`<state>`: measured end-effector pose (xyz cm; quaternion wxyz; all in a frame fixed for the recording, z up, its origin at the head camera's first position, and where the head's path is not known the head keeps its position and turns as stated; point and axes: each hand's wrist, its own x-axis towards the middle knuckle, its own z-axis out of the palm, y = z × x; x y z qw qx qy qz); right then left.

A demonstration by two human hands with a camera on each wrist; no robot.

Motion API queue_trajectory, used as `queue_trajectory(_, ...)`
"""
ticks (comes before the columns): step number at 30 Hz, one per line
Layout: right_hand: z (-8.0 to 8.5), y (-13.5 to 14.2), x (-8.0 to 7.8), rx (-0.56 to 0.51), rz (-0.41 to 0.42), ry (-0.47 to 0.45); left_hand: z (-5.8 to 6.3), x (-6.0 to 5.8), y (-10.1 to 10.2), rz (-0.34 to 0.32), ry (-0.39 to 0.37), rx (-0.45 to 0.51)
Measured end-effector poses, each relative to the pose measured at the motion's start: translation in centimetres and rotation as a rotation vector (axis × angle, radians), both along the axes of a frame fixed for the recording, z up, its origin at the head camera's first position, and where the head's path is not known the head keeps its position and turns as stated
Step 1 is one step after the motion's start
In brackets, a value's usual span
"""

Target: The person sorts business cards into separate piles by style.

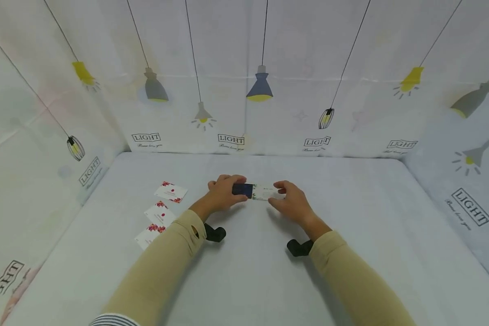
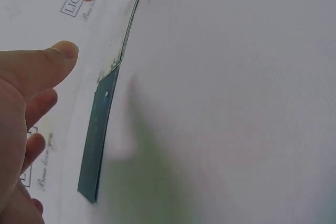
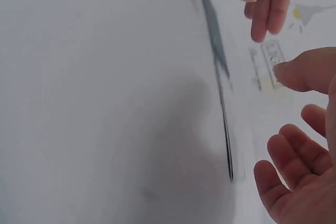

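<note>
Two small cards or thin card stacks lie end to end on the white tabletop, a dark blue one (image 1: 244, 191) and a white one (image 1: 261, 192) with green leaf corners. Over the blue one hovers my left hand (image 1: 225, 192), thumb and fingers spread around its outer end. My right hand (image 1: 292, 202) is at the outer end of the white one, its fingers loosely bent. The left wrist view shows a gap between the left thumb (image 2: 65, 53) and the blue card. In the right wrist view, the right fingers (image 3: 286, 156) stand apart from the white card's edge.
Three white cards with red flowers lie in a slanted column on the left: a far one (image 1: 171, 192), a middle one (image 1: 160, 213) and a near one (image 1: 148, 235) partly behind the left sleeve (image 1: 159, 267). A lamp-printed cloth backdrop (image 1: 285, 113) encloses the table's back and sides.
</note>
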<state>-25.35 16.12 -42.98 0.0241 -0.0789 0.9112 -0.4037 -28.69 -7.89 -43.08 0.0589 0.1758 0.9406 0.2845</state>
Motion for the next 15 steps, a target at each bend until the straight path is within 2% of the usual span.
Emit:
queue_trajectory(5,0.3,-1.9,1.5,-0.145,0.013,0.004,1.1,1.7,-2.6,0.016,0.004,0.031)
queue_trajectory(10,0.7,-4.4,2.7,-0.138,0.098,0.085,1.9,3.6,-6.0,0.047,-0.007,0.034)
queue_trajectory(15,1.0,-7.2,4.1,-0.133,0.201,0.143,2.2,6.2,-10.2,0.067,0.003,0.023)
